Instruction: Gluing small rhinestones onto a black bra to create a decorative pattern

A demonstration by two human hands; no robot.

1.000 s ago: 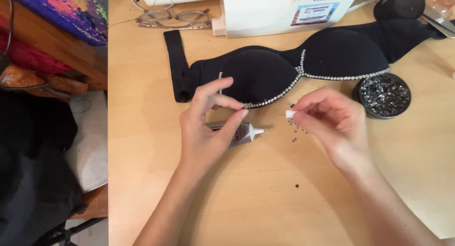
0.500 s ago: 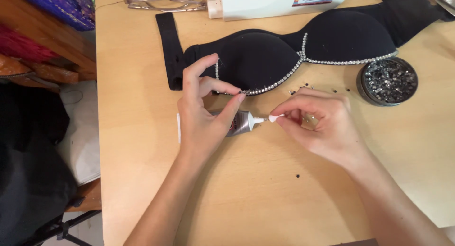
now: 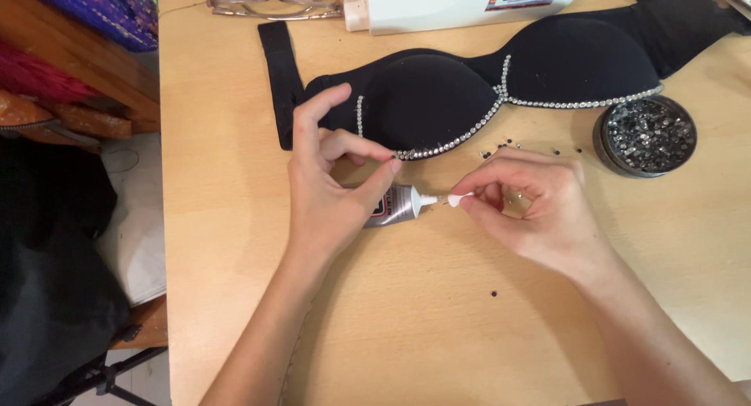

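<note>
A black bra point(image 3: 469, 93) edged with rhinestones is lying across the wooden table point(image 3: 235, 218). Below it, a small glue tube point(image 3: 393, 205), soft and light, best gripped at its body, is being pinched by the left hand point(image 3: 328, 195). Its white cap point(image 3: 456, 200), now pulled clear of the nozzle it met a moment earlier, is being nipped by the right hand point(image 3: 532, 210).

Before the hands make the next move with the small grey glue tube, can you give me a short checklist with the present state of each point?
1. Left hand has a grip on the small grey glue tube: ok.
2. Right hand pinches the small white cap at the tube's white nozzle: ok.
3. Cap fully off or on: cannot tell.
4. Black padded garment with rhinestone trim lies flat on the light wooden table: ok.
5. Round dark dish of rhinestones upright, beside the right hand: ok.
6. Loose stones off the table: not ok.
</note>
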